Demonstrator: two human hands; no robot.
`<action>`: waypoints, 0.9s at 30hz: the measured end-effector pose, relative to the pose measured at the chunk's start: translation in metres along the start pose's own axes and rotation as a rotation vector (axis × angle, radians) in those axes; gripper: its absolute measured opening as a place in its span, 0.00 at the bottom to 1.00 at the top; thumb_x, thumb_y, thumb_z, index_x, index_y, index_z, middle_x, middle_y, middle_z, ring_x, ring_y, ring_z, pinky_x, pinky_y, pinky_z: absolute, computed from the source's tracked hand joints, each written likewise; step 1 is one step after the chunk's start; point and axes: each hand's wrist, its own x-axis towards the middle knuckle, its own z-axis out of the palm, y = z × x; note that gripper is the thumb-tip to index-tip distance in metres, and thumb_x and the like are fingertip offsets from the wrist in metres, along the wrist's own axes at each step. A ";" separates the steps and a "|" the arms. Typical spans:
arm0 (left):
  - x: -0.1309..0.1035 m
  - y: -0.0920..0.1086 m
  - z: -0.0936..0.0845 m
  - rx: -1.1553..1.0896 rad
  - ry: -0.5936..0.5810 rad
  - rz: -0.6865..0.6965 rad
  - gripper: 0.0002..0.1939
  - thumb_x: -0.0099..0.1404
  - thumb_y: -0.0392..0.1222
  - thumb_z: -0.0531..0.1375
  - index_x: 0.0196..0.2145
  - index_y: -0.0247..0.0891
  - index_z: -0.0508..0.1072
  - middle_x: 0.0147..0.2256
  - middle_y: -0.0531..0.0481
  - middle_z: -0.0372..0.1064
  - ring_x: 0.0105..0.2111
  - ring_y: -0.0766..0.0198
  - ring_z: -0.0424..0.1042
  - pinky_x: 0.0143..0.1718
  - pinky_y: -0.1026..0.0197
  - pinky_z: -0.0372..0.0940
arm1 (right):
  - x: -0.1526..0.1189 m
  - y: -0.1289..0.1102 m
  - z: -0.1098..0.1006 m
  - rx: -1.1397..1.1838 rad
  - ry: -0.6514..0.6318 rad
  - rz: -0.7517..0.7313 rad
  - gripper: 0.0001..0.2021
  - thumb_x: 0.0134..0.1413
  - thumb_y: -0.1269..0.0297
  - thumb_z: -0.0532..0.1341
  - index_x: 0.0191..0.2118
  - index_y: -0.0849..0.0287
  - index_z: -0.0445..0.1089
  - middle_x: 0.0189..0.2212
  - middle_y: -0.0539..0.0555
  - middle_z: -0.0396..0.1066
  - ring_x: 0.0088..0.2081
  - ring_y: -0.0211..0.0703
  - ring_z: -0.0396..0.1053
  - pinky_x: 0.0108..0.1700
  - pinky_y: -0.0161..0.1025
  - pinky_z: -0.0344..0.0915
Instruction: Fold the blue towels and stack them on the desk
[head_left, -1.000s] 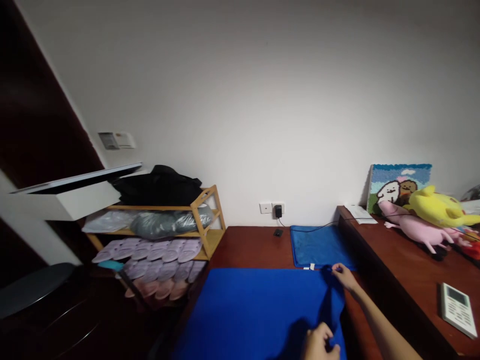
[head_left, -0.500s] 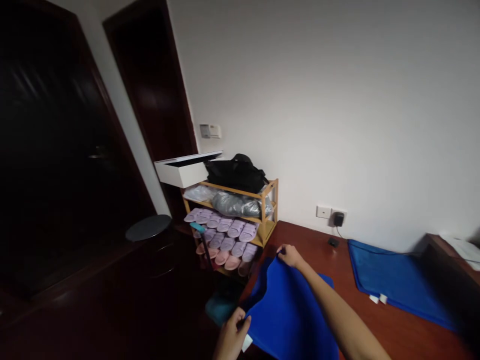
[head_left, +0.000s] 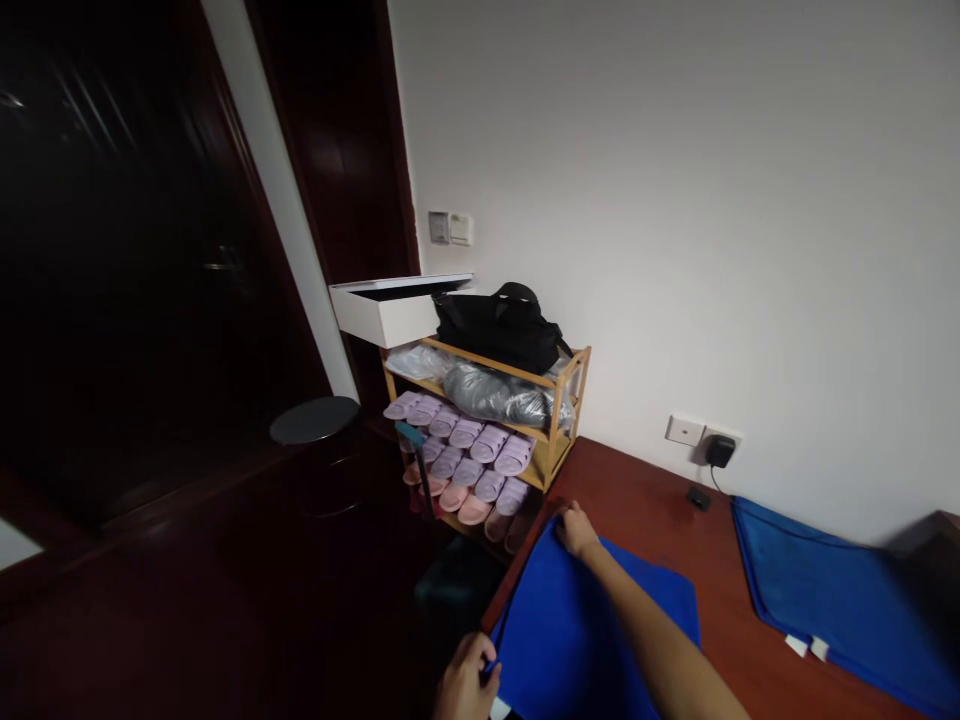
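Note:
A bright blue cloth [head_left: 577,620] lies over the near left part of the reddish-brown table [head_left: 637,480]. My left hand [head_left: 466,680] pinches its near left corner at the table's edge, next to a white tag partly cut off by the frame. Farther along the same edge, my right hand [head_left: 577,530] has its fingers closed on the far corner. Between my hands the cloth's edge runs fairly straight. To the right, a folded blue cloth [head_left: 832,590] with white tags rests flat on the table, apart from both hands.
Beyond the table stands a wooden rack [head_left: 559,430] with rows of slippers [head_left: 465,432], a black bag [head_left: 499,325] and a white box [head_left: 386,315]. A round stool [head_left: 315,420] is at left. A black plug [head_left: 720,450] with a cord sits in the wall socket.
The blue cloth has come down flatter on the table, its held edge straighter along the table's side. My right hand has lowered slightly. The view has turned a little left.

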 end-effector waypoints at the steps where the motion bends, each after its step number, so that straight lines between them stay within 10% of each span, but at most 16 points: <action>1: 0.000 0.003 -0.001 0.012 -0.003 0.005 0.03 0.59 0.38 0.58 0.29 0.46 0.69 0.31 0.53 0.75 0.31 0.61 0.76 0.35 0.63 0.68 | -0.006 -0.001 -0.009 0.035 0.022 0.000 0.17 0.53 0.75 0.59 0.48 0.57 0.74 0.47 0.57 0.74 0.48 0.48 0.72 0.54 0.41 0.64; 9: 0.011 0.053 -0.040 -0.003 -0.035 0.024 0.01 0.59 0.39 0.58 0.30 0.44 0.70 0.29 0.54 0.74 0.30 0.62 0.75 0.35 0.64 0.66 | -0.119 -0.006 -0.124 0.275 0.231 -0.153 0.12 0.52 0.66 0.62 0.44 0.56 0.75 0.39 0.53 0.76 0.40 0.44 0.73 0.45 0.38 0.68; 19: 0.006 0.225 -0.133 -0.270 -0.156 0.361 0.08 0.57 0.47 0.65 0.33 0.42 0.73 0.27 0.56 0.71 0.28 0.63 0.71 0.32 0.63 0.66 | -0.328 0.012 -0.268 0.339 0.421 -0.111 0.18 0.50 0.45 0.70 0.37 0.55 0.80 0.34 0.54 0.78 0.37 0.47 0.73 0.41 0.41 0.67; 27: 0.004 0.325 -0.157 -0.357 -0.365 0.590 0.12 0.61 0.51 0.67 0.35 0.40 0.80 0.38 0.48 0.79 0.41 0.57 0.76 0.46 0.57 0.70 | -0.458 -0.005 -0.318 0.467 0.364 -0.037 0.23 0.55 0.42 0.66 0.40 0.59 0.81 0.34 0.54 0.75 0.30 0.39 0.68 0.33 0.37 0.67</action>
